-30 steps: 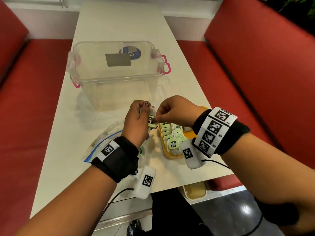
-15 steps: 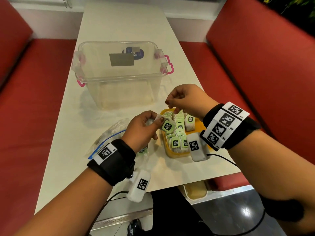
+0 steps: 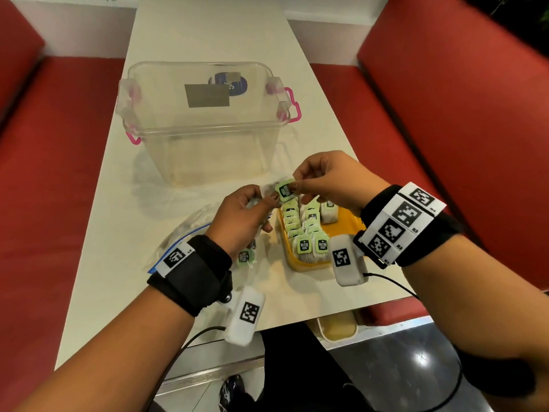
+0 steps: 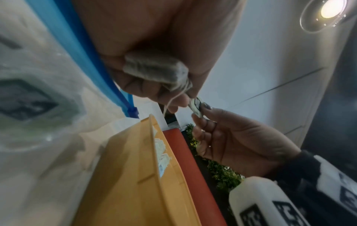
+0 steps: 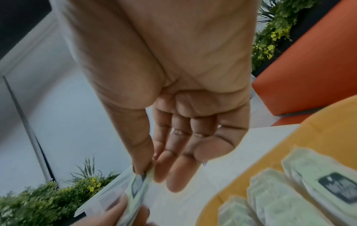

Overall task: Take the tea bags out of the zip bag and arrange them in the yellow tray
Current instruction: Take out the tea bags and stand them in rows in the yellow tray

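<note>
Both hands meet just above the far left corner of the yellow tray [image 3: 346, 226]. My left hand [image 3: 242, 217] cups a tea bag [image 4: 156, 69] in its palm and pinches its green tag [image 3: 285, 190] with the thumb. My right hand [image 3: 325, 176] pinches the same tag [image 5: 138, 185] from the other side between thumb and forefinger. Several tea bags [image 3: 309, 233] with green tags stand in rows inside the tray. The clear zip bag [image 3: 184, 233] with a blue seal lies left of the tray, partly under my left wrist, with a tea bag [image 3: 246, 257] showing near its mouth.
A clear plastic box [image 3: 205, 120] with pink handles stands on the white table [image 3: 208, 28] beyond the hands. Red bench seats [image 3: 445, 120] run along both sides. The table's near edge lies just below the tray.
My right hand came back left from over the tray and took hold of the tag. My left hand rose a little with its tea bag.
</note>
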